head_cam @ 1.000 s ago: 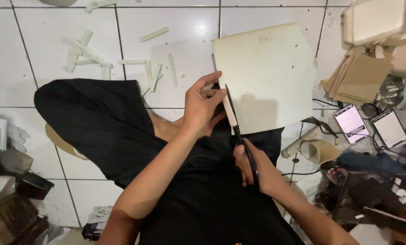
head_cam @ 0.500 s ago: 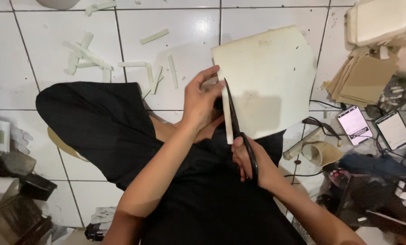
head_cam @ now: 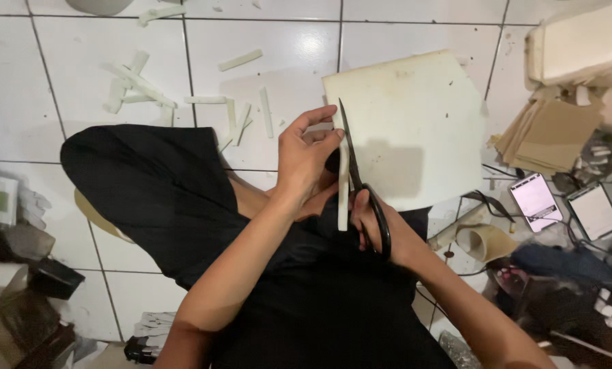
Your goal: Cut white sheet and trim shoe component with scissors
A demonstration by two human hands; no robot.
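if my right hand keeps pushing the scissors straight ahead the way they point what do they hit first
Probably nothing new: the right hand drives the scissors along the cream sheet. Beyond the sheet's far edge only white floor tile shows, though depth is unclear.

Now further up the cream sheet (head_cam: pixel 415 123) toward 12 o'clock: scissors (head_cam: pixel 360 184), blades deeper along the left edge. Longer than before: hanging cut strip (head_cam: pixel 343 188), pinched by left hand (head_cam: pixel 306 160).

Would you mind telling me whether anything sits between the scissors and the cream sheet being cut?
Nothing visible does. The scissors in the right hand are already in the cream sheet, and the left hand pinches the narrow strip beside the blades.
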